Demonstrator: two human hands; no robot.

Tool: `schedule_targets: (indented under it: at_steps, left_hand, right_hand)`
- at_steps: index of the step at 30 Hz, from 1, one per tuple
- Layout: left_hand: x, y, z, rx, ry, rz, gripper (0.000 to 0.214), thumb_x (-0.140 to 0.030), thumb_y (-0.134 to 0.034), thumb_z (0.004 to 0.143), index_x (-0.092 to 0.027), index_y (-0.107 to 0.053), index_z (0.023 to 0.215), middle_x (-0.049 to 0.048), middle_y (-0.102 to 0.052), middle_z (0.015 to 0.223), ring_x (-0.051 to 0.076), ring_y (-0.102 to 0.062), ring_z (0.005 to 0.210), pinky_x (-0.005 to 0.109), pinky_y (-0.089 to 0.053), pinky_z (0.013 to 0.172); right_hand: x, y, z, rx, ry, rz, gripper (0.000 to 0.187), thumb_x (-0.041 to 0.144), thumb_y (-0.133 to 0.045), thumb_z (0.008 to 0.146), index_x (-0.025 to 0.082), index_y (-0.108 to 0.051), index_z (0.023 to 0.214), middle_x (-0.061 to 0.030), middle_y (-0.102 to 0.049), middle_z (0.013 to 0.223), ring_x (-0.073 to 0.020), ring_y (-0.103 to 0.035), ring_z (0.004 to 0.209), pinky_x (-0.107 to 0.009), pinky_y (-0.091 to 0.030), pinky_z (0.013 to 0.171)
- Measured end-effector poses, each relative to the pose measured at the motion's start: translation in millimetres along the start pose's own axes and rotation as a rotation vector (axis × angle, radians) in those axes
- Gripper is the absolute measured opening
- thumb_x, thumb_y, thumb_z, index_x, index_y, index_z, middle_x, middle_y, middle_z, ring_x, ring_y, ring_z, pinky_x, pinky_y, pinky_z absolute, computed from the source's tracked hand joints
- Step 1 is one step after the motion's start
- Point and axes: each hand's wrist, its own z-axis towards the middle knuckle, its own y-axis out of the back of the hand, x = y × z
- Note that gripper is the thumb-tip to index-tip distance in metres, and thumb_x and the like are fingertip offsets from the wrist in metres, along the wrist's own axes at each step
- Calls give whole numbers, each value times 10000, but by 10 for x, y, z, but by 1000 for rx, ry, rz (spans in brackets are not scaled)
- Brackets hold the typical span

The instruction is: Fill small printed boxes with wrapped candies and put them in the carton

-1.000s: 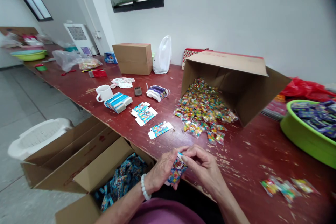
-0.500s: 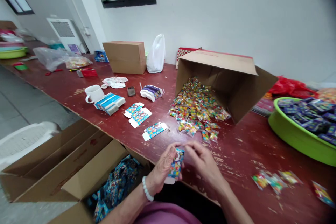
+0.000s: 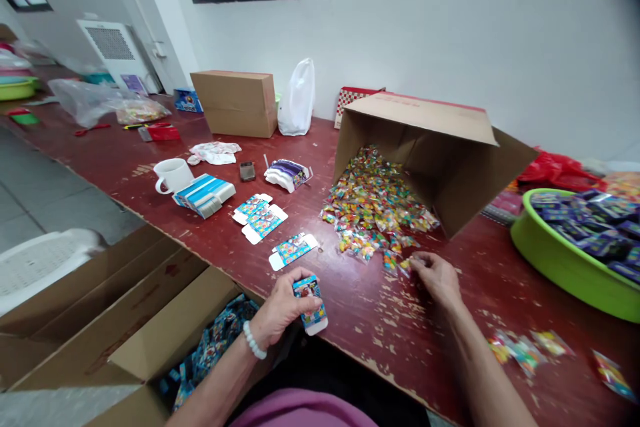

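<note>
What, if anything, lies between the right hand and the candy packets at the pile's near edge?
Nothing visible. The right hand has its fingertips at the nearest candy packets, spilled from the tipped carton, with only bare table around. The left hand holds a small printed box well aside.

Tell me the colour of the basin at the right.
The basin is bright green; the head view shows it.

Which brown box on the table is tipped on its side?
The big brown cardboard box with colourful sweet packets spilling out; the smaller closed one stands upright.
</note>
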Motion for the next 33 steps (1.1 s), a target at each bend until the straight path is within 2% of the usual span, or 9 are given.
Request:
schedule_targets:
  at_steps: [3,7,12,15,20,23,27,30,33]
  left_hand:
    - [-53,124,-14,-1,-7,125,313,-188,-779,640,-154,-610,901,-41,-577,700,97,-522,639,223,-453,621]
    - [-108,166,-50,-42,10,-11,517,-239,-818,625,-178,-582,1080,-54,-573,724,105,-555,643,228,-490,601]
    - [-151,5,-72,-104,60,-234,469,-273,-845,604,-182,-518,928,-11,-638,751,155,-626,640,296,-546,580]
    - [-169,-97,-107,-101,88,-325,458,-280,-847,606,-198,-465,844,-18,-629,717,140,-605,602,275,-538,524]
    - [-124,-224,-214,-99,86,-400,451,-269,-835,631,-207,-425,808,-27,-618,708,126,-604,611,237,-515,528]
    - [-32,-290,-280,-24,74,-413,443,-231,-834,634,-205,-429,814,-26,-629,715,121,-621,634,213,-497,566]
    - [57,-376,-346,137,56,-369,420,-193,-847,603,-183,-487,820,-2,-653,768,102,-612,627,184,-468,561]
    - [34,-423,-373,305,99,-305,471,-201,-853,587,-158,-580,968,40,-674,869,129,-632,665,227,-515,598]
    - [-24,-438,-384,428,121,-269,477,-248,-822,643,-152,-604,1057,40,-654,883,128,-629,639,263,-547,607]
  right_hand:
    - [15,64,-62,30,-77,188,355,440,-732,537,174,-714,771,-76,-700,710,-242,-633,678,-337,-468,606]
    - [153,102,-341,86,-126,460,431,465,-778,492,179,-666,795,-21,-666,645,-166,-594,553,-279,-470,518]
    - [501,2,-906,174,-121,636,428,482,-825,542,187,-665,808,3,-648,639,-130,-564,538,-235,-451,485]
    - [713,-107,-1208,245,-66,674,392,472,-828,604,174,-676,807,2,-646,624,-114,-537,521,-219,-433,484]
    - [919,-219,-1485,202,93,658,349,464,-803,664,172,-678,810,9,-642,641,-122,-550,560,-226,-455,527]
    - [958,-213,-1550,185,139,639,336,457,-796,673,172,-672,802,13,-633,642,-124,-554,555,-229,-462,518]
    - [976,-184,-1588,233,173,607,300,440,-779,703,177,-667,797,5,-644,645,-138,-574,558,-240,-476,517]
    - [994,-185,-1609,293,193,554,272,425,-774,713,176,-680,769,-14,-664,664,-151,-585,578,-252,-479,536]
    - [1009,-201,-1617,323,203,541,256,422,-761,724,182,-686,768,-18,-672,671,-159,-586,595,-256,-472,552]
